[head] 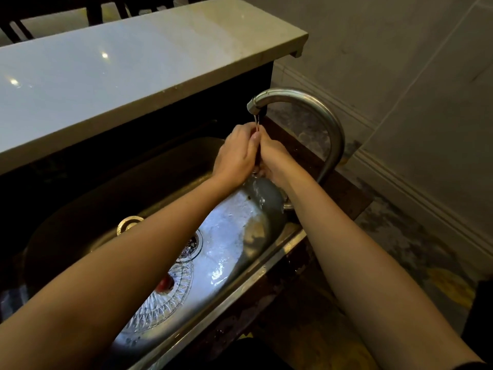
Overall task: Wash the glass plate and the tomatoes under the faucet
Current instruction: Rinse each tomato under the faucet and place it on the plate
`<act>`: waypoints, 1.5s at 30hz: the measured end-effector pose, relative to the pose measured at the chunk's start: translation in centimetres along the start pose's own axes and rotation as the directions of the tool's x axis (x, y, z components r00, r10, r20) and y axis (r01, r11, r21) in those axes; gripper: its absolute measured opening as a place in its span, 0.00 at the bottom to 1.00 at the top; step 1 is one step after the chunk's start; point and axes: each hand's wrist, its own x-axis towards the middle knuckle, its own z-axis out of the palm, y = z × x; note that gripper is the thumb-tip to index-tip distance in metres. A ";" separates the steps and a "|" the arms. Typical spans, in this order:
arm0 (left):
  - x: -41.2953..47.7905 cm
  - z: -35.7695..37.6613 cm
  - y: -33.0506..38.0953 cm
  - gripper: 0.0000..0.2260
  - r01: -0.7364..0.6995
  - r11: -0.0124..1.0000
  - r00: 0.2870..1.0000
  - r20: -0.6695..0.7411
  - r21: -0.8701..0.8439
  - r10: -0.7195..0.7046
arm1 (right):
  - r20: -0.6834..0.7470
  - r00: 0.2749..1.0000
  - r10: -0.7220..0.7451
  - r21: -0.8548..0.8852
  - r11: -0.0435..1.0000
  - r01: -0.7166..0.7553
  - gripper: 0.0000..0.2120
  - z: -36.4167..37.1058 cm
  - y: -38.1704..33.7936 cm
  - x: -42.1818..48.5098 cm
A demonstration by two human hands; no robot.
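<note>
1. Both hands meet under the faucet [306,108], a curved, dull metal tube with a downturned spout; a thin stream of water [256,122] falls onto them.
2. Left hand [237,153]: fingers curled and pressed together, cupped against the right hand. What they enclose is hidden; I cannot tell whether a tomato is held.
3. Right hand [272,156]: fingers curled in against the left hand, thumb side up. Contents likewise hidden.
4. Both forearms are bare and reach in from the near edge, the left one crossing above the basin.
5. Sink [266,263]: oval stainless steel basin, wet and glossy, with bright reflections on its floor. Round perforated drain [193,245] near the middle, partly hidden by the left forearm.
6. Glass plate [165,300]: clear, cut-pattern glass with radiating ribs and a scalloped look, lying in the near part of the basin, just near of the drain, partly under the left forearm.
7. 1 tomato [165,284]: small, round, red, resting on the glass plate. Other tomatoes are not visible.
8. A round metal fitting [129,222] sits on the far-left wall of the sink.
9. Far side: a pale, polished stone surface [133,62] with a squared edge, raised above the sink, showing light reflections.
10. Right: grey tiled wall [400,62] with a moulded skirting.
</note>
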 end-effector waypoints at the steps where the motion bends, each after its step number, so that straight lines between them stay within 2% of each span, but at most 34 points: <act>1: -0.1 0.0 0.0 0.14 -0.007 1.000 1.000 -0.020 0.005 0.007 | -0.015 1.000 -0.021 -0.076 0.997 0.020 0.30 0.1 -0.1 -0.3; 3: 0.0 0.0 0.2 0.16 0.028 1.000 0.998 -0.065 0.004 -0.027 | -0.027 0.995 -0.101 -0.147 0.984 0.096 0.30 0.4 0.1 -0.4; 6: 0.7 0.0 0.8 0.18 0.239 0.966 0.969 -0.033 -0.099 -0.243 | -0.004 0.938 -0.348 -0.188 0.921 0.341 0.26 0.2 1.4 -0.8; 7: 1.0 -0.1 0.9 0.20 0.334 0.933 0.942 0.028 -0.134 -0.333 | 0.002 0.898 -0.440 -0.219 0.876 0.430 0.24 0.1 1.7 -1.1; 9: 1.7 -0.5 0.9 0.21 0.531 0.819 0.844 0.214 -0.218 -0.491 | 0.018 0.820 -0.571 -0.302 0.779 0.549 0.20 -0.5 2.2 -1.1; 11: 1.8 -1.0 1.1 0.23 0.611 0.742 0.786 0.330 -0.277 -0.523 | 0.035 0.787 -0.616 -0.356 0.728 0.586 0.18 -0.8 2.5 -1.1; 13: 1.6 -0.9 1.3 0.23 0.528 0.817 0.845 0.239 -0.234 -0.478 | 0.007 0.816 -0.578 -0.320 0.772 0.549 0.20 -0.8 2.2 -1.0; 15: 1.0 -0.2 1.6 0.20 0.391 0.911 0.919 0.099 -0.130 -0.380 | -0.061 0.890 -0.452 -0.232 0.874 0.428 0.23 -0.6 1.0 -0.6; 17: 0.3 0.2 1.7 0.18 0.328 0.942 0.945 0.044 -0.076 -0.325 | -0.072 0.953 -0.295 -0.213 0.938 0.274 0.25 -0.4 -0.2 -0.1; 20: -0.3 -0.2 0.8 0.16 0.253 0.962 0.966 0.079 -0.107 -0.245 | -0.019 0.993 -0.116 -0.146 0.983 0.112 0.26 -0.4 -0.6 0.0; 22: -0.6 -0.6 0.6 0.16 0.242 0.947 0.965 0.152 -0.210 -0.213 | 0.012 0.997 -0.080 -0.062 0.995 0.080 0.24 -0.6 -0.2 -0.1; 26: -0.6 -0.8 0.5 0.17 0.384 0.832 0.913 0.299 -0.401 -0.277 | 0.034 0.988 -0.152 0.061 0.987 0.150 0.17 -0.8 0.9 -0.3; 30: 0.0 -1.0 1.0 0.16 0.521 0.648 0.852 0.387 -0.556 -0.352 | 0.059 0.962 -0.267 0.003 0.964 0.268 0.19 -1.2 1.6 -0.4; 34: 0.9 -0.7 1.0 0.13 0.530 0.699 0.847 0.332 -0.480 -0.415 | 0.112 0.941 -0.320 -0.071 0.942 0.329 0.17 -1.7 2.0 -0.3; 37: 1.2 -0.4 1.3 0.11 0.561 0.669 0.828 0.338 -0.487 -0.448 | 0.122 0.928 -0.352 -0.056 0.931 0.361 0.17 -1.9 2.5 -0.4; 42: 1.4 0.3 1.7 0.17 0.538 0.706 0.841 0.357 -0.461 -0.407 | 0.062 0.935 -0.349 -0.071 0.933 0.353 0.18 -2.2 2.6 -0.8; 45: 1.4 0.5 2.0 0.21 0.569 0.679 0.821 0.377 -0.464 -0.429 | 0.073 0.932 -0.355 -0.094 0.928 0.361 0.17 -2.7 2.5 -0.9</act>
